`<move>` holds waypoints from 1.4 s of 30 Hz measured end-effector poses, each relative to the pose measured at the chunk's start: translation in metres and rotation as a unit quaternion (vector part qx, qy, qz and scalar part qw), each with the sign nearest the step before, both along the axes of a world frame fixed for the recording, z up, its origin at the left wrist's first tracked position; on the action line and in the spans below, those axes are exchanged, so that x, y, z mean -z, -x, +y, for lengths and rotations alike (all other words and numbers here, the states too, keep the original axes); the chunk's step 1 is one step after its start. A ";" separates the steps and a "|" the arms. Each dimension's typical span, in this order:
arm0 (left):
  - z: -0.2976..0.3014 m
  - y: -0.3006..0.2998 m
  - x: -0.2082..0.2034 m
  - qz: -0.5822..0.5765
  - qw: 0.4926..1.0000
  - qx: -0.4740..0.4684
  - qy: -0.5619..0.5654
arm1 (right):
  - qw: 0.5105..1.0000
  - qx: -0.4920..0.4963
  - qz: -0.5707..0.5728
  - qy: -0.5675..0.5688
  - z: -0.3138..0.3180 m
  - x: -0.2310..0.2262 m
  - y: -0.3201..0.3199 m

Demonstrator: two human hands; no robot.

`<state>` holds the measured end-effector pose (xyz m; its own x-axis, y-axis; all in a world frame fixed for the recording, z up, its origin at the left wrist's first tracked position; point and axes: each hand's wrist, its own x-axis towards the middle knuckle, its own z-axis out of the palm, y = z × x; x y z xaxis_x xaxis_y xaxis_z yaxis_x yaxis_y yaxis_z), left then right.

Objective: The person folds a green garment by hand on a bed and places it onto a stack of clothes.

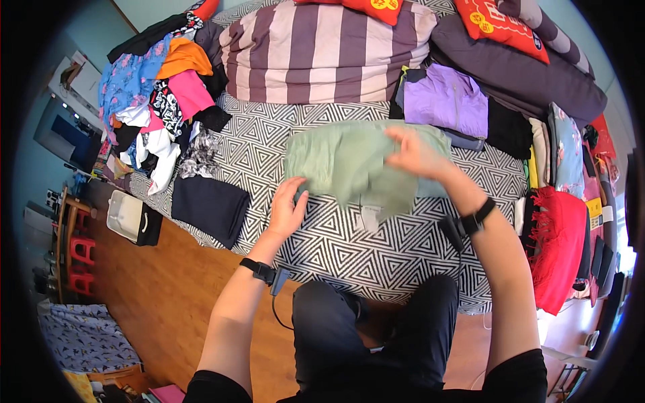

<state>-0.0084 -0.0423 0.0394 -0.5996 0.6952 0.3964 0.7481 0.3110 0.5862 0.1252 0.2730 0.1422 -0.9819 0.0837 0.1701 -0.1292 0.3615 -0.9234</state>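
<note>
Both hands on green cloth [356, 164]: right hand [416, 153] pinching fold, left hand [287, 209] flat, open. Keep edges aligned, smooth toward bed [269, 127].

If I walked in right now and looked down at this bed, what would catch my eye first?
Probably the pale green cloth garment at the middle of the black-and-white triangle-patterned bedspread, with the left hand at its lower left edge and the right hand lifting a fold. Next, the jumbled colourful clothes pile at upper left and the bright red fringed cloth at right.
</note>
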 end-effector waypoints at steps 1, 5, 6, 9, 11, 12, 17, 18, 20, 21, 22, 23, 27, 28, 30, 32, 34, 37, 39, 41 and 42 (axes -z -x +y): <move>0.007 0.000 0.003 -0.017 1.000 -0.025 0.003 | 0.992 0.125 0.005 -0.013 0.022 0.018 0.021; 0.016 0.022 0.046 -0.040 0.992 -0.123 -0.005 | 0.912 0.385 -0.067 -0.126 0.069 0.065 0.034; 0.018 0.028 0.051 -0.075 0.987 -0.141 -0.014 | 0.903 0.383 -0.063 -0.186 0.077 0.085 0.020; 0.017 0.053 0.063 -0.291 0.915 -0.244 -0.138 | 0.805 0.417 -0.127 -0.401 0.067 0.119 -0.031; 0.044 0.045 0.030 -0.502 0.803 -0.275 -0.165 | 0.845 0.448 -0.168 -0.237 0.081 0.134 -0.066; 0.047 0.049 0.030 -0.513 0.814 -0.225 -0.151 | 0.865 0.457 -0.196 -0.058 0.082 0.142 -0.070; 0.074 0.036 0.048 -0.514 0.836 -0.173 -0.081 | 0.907 0.405 -0.101 0.052 0.064 0.191 -0.059; 0.076 0.028 0.040 -0.504 0.846 -0.164 -0.063 | 0.910 0.397 -0.121 -0.010 0.065 0.196 -0.062; 0.064 0.010 0.033 -0.496 0.853 -0.156 -0.045 | 0.915 0.376 -0.117 -0.089 0.072 0.198 -0.081; 0.043 0.008 0.030 -0.523 0.836 -0.148 -0.081 | 0.918 0.370 -0.115 -0.087 0.071 0.186 -0.093; 0.019 0.004 0.026 -0.546 0.817 -0.144 -0.118 | 0.931 0.338 -0.132 0.034 0.064 0.162 -0.108; 0.005 -0.012 0.012 -0.572 0.801 -0.109 -0.143 | 0.927 0.311 -0.149 0.148 0.066 0.142 -0.130; -0.057 -0.055 0.019 -0.575 0.808 -0.107 -0.069 | 0.939 0.237 -0.238 0.074 0.050 0.116 -0.181; -0.068 -0.060 0.028 -0.552 0.826 -0.108 -0.032 | 0.919 0.226 -0.284 -0.155 0.044 0.112 -0.174; -0.082 -0.067 0.047 -0.356 0.918 -0.173 -0.027 | 0.853 0.247 -0.233 -0.396 0.026 0.095 -0.148; -0.066 -0.075 0.041 -0.058 0.970 -0.237 -0.014 | 0.877 0.279 -0.070 -0.384 0.035 0.097 -0.115; -0.060 -0.080 0.015 0.004 0.995 -0.093 0.044 | 0.886 0.283 -0.038 -0.365 0.024 0.108 -0.063; -0.041 -0.088 0.004 0.099 0.976 0.151 0.125 | 0.893 0.261 -0.096 -0.355 -0.015 0.125 0.000; -0.025 -0.096 0.016 0.135 0.946 0.224 0.193 | 0.893 0.288 -0.238 -0.252 -0.028 0.135 0.022; -0.019 -0.093 0.030 0.119 0.949 0.229 0.181 | 0.902 0.264 -0.254 -0.229 -0.025 0.137 0.030; -0.018 -0.091 0.033 0.107 0.949 0.230 0.188 | 0.910 0.236 -0.272 -0.205 -0.027 0.139 0.029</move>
